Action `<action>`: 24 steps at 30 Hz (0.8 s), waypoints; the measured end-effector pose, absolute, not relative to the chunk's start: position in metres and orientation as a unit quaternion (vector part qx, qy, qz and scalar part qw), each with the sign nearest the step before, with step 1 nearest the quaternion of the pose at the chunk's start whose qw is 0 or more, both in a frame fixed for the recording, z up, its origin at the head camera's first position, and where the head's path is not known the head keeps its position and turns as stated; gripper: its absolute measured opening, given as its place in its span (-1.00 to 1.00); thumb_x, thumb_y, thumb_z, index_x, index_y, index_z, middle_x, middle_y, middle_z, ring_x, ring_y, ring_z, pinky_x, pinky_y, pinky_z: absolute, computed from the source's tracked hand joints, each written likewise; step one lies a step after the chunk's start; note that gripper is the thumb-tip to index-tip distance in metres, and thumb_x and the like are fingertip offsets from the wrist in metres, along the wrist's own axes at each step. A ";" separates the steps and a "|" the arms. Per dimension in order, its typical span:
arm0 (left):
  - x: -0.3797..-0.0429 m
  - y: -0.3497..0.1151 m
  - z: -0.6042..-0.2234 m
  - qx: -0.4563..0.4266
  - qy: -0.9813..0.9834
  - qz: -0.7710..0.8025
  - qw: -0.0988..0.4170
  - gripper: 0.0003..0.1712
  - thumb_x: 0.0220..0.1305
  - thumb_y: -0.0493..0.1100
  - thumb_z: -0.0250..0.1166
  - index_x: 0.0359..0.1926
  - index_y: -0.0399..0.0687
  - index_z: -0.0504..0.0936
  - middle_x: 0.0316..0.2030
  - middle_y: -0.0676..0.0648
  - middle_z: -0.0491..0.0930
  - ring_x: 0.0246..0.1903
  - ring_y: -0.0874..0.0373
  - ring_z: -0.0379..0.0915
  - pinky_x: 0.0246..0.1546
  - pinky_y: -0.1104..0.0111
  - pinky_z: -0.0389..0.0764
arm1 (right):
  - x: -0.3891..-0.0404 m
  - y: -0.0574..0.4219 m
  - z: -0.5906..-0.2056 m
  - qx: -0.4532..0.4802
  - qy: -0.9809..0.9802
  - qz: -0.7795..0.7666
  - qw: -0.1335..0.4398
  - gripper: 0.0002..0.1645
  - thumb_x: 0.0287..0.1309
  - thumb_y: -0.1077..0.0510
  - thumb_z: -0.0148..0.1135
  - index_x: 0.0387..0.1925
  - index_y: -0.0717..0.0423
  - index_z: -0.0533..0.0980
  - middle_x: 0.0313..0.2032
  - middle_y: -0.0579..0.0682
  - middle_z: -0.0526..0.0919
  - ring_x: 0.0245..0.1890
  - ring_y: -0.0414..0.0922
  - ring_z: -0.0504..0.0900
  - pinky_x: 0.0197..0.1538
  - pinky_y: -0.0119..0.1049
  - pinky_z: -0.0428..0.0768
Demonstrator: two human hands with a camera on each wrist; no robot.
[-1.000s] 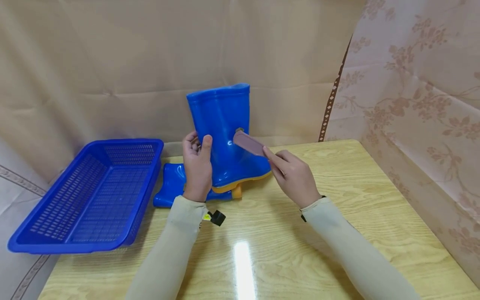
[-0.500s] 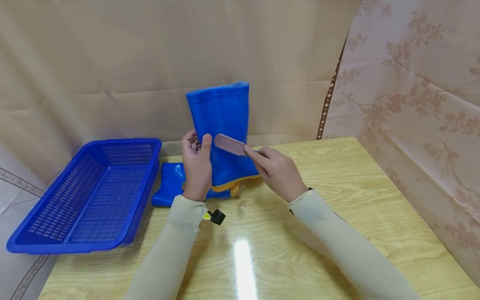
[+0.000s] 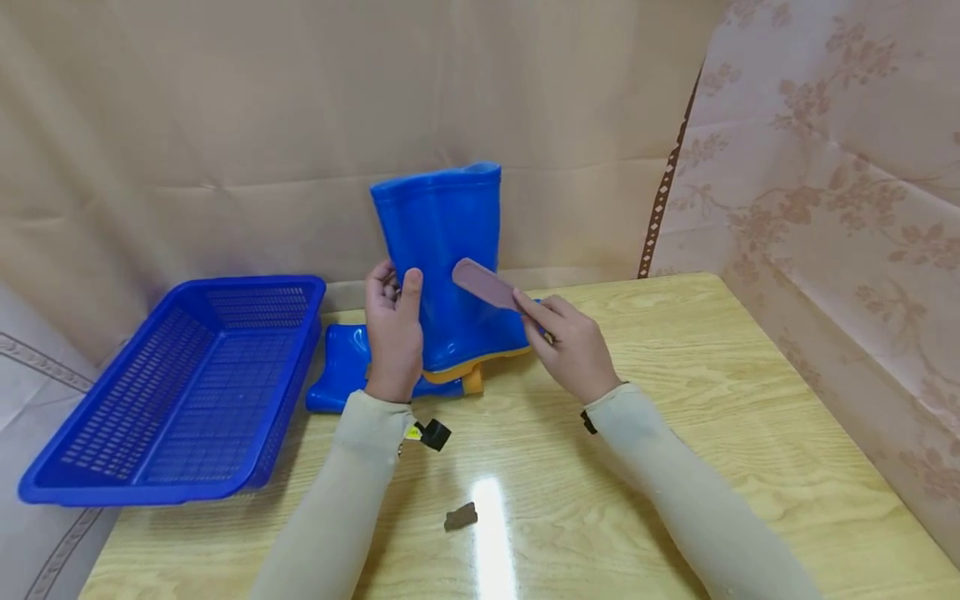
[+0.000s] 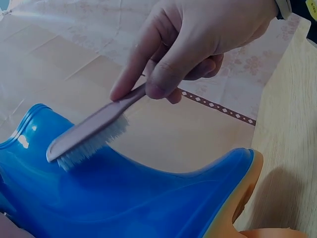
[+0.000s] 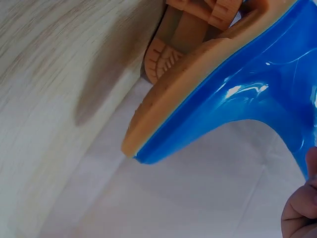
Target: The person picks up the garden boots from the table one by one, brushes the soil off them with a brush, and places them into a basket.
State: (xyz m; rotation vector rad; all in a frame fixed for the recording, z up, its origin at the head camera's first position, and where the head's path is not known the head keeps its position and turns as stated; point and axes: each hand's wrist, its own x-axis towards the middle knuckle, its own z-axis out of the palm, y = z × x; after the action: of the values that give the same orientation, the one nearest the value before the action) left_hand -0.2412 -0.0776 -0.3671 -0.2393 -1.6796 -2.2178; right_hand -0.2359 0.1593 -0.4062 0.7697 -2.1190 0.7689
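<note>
A blue rain boot [image 3: 442, 225] with a yellow-orange sole stands roughly upright above the table, its toe to the right. My left hand [image 3: 396, 350] grips the back of its shaft, thumb on the near side and fingers behind. In my right hand [image 3: 573, 346] is a pinkish-brown brush [image 3: 483, 282], pinched by its handle. Its white bristles [image 4: 94, 146] face the boot's shaft and appear to touch it in the left wrist view. A second blue boot [image 3: 341, 367] lies on its side behind my left wrist, partly hidden; its ridged sole [image 5: 173, 47] shows in the right wrist view.
A blue perforated plastic basket [image 3: 202, 417] occupies the left side of the wooden table [image 3: 637, 517]. Near the front lies a small brown flat piece [image 3: 461, 517]. Beige cloth [image 3: 262, 125] hangs behind, with patterned cloth [image 3: 840, 208] at the right.
The brush has swept left across the shaft, then partly back right. A brownish patch seen earlier on the boot is gone from view there; a brown piece now lies on the table.
</note>
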 end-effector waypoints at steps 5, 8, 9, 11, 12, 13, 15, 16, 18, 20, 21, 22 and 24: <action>-0.241 -0.079 -0.368 -0.090 -0.606 -0.771 0.171 -0.35 0.55 0.11 0.14 0.48 -0.07 0.28 0.25 -0.08 0.48 0.24 0.07 0.45 0.32 0.17 0.51 | -0.241 0.156 -0.407 0.288 -0.806 0.336 0.393 -0.54 0.29 0.35 0.35 0.21 0.13 0.64 -0.33 0.10 0.67 -0.59 -0.14 0.40 -0.58 -0.37 0.33; -0.241 -0.079 -0.368 -0.090 -0.618 -0.763 0.169 -0.37 0.53 0.15 0.15 0.44 -0.05 0.36 0.20 -0.06 0.52 0.20 0.06 0.49 0.29 0.18 0.54 | -0.242 0.154 -0.407 0.283 -0.800 0.346 0.400 -0.54 0.27 0.35 0.36 0.20 0.16 0.64 -0.32 0.12 0.68 -0.57 -0.16 0.41 -0.58 -0.37 0.34; -0.241 -0.079 -0.368 -0.089 -0.622 -0.760 0.166 -0.36 0.52 0.17 0.16 0.44 -0.03 0.37 0.19 -0.05 0.53 0.19 0.07 0.49 0.28 0.19 0.55 | -0.243 0.153 -0.407 0.282 -0.799 0.349 0.401 -0.54 0.28 0.34 0.36 0.21 0.17 0.64 -0.32 0.13 0.68 -0.57 -0.16 0.42 -0.58 -0.37 0.34; -0.240 -0.079 -0.369 -0.091 -0.626 -0.758 0.161 -0.36 0.51 0.18 0.15 0.44 -0.01 0.36 0.19 -0.03 0.52 0.20 0.07 0.50 0.28 0.19 0.56 | -0.243 0.151 -0.406 0.280 -0.798 0.352 0.401 -0.55 0.29 0.32 0.35 0.21 0.18 0.64 -0.31 0.13 0.68 -0.55 -0.16 0.42 -0.58 -0.36 0.36; -0.240 -0.079 -0.369 -0.092 -0.627 -0.757 0.159 -0.36 0.51 0.18 0.15 0.44 0.00 0.35 0.20 -0.02 0.52 0.20 0.07 0.50 0.28 0.18 0.56 | -0.243 0.150 -0.405 0.281 -0.797 0.353 0.401 -0.55 0.30 0.32 0.35 0.22 0.17 0.63 -0.31 0.13 0.68 -0.55 -0.15 0.43 -0.57 -0.36 0.37; -0.240 -0.079 -0.369 -0.093 -0.627 -0.757 0.158 -0.36 0.52 0.18 0.14 0.44 0.00 0.35 0.20 -0.03 0.52 0.20 0.07 0.50 0.28 0.18 0.55 | -0.243 0.149 -0.404 0.281 -0.798 0.352 0.400 -0.55 0.31 0.31 0.34 0.22 0.17 0.63 -0.30 0.13 0.68 -0.54 -0.15 0.43 -0.57 -0.35 0.38; -0.239 -0.079 -0.369 -0.095 -0.625 -0.758 0.158 -0.37 0.52 0.17 0.14 0.44 0.01 0.35 0.19 -0.04 0.52 0.20 0.07 0.49 0.29 0.18 0.55 | -0.244 0.147 -0.403 0.284 -0.798 0.353 0.398 -0.54 0.31 0.31 0.34 0.24 0.15 0.62 -0.29 0.12 0.69 -0.55 -0.15 0.43 -0.57 -0.35 0.38; -0.239 -0.079 -0.369 -0.097 -0.624 -0.759 0.158 -0.38 0.53 0.17 0.14 0.44 0.01 0.35 0.20 -0.04 0.52 0.20 0.07 0.49 0.29 0.17 0.55 | -0.244 0.146 -0.403 0.284 -0.800 0.351 0.396 -0.53 0.32 0.31 0.34 0.25 0.14 0.62 -0.27 0.12 0.70 -0.54 -0.15 0.43 -0.57 -0.35 0.38; -0.239 -0.080 -0.369 -0.098 -0.622 -0.760 0.159 -0.37 0.53 0.17 0.14 0.45 0.01 0.34 0.20 -0.04 0.51 0.21 0.07 0.49 0.30 0.17 0.54 | -0.245 0.147 -0.404 0.283 -0.804 0.348 0.389 -0.52 0.31 0.30 0.35 0.26 0.11 0.61 -0.26 0.11 0.71 -0.54 -0.16 0.44 -0.57 -0.36 0.38; -0.239 -0.081 -0.370 -0.096 -0.619 -0.763 0.158 -0.37 0.53 0.17 0.15 0.45 0.01 0.33 0.21 -0.04 0.51 0.22 0.07 0.48 0.30 0.18 0.53 | -0.246 0.149 -0.406 0.280 -0.809 0.343 0.386 -0.51 0.30 0.30 0.36 0.25 0.10 0.62 -0.28 0.09 0.70 -0.54 -0.17 0.44 -0.56 -0.36 0.38; -0.239 -0.082 -0.370 -0.094 -0.618 -0.764 0.157 -0.36 0.53 0.17 0.15 0.45 0.01 0.32 0.22 -0.03 0.51 0.23 0.08 0.47 0.31 0.18 0.53 | -0.246 0.151 -0.407 0.277 -0.813 0.339 0.385 -0.51 0.30 0.30 0.37 0.25 0.10 0.63 -0.28 0.08 0.70 -0.54 -0.17 0.44 -0.56 -0.36 0.39; -0.239 -0.082 -0.371 -0.093 -0.617 -0.765 0.157 -0.36 0.53 0.17 0.14 0.46 0.00 0.32 0.22 -0.03 0.50 0.23 0.08 0.47 0.31 0.19 0.52 | -0.246 0.153 -0.408 0.275 -0.816 0.334 0.384 -0.52 0.30 0.30 0.37 0.24 0.10 0.63 -0.30 0.07 0.69 -0.54 -0.17 0.43 -0.55 -0.36 0.39; -0.240 -0.083 -0.371 -0.088 -0.615 -0.767 0.157 -0.36 0.53 0.17 0.14 0.45 -0.01 0.31 0.22 -0.03 0.49 0.23 0.09 0.45 0.32 0.19 0.52 | -0.247 0.157 -0.410 0.271 -0.818 0.329 0.387 -0.54 0.29 0.30 0.38 0.22 0.12 0.64 -0.33 0.06 0.68 -0.54 -0.17 0.43 -0.54 -0.34 0.39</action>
State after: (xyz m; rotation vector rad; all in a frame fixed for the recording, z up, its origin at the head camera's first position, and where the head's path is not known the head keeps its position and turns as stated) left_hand -0.2396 -0.0828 -0.3710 -0.2525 -1.7604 -2.1956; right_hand -0.2472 0.1570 -0.4105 0.6894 -2.0824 0.8366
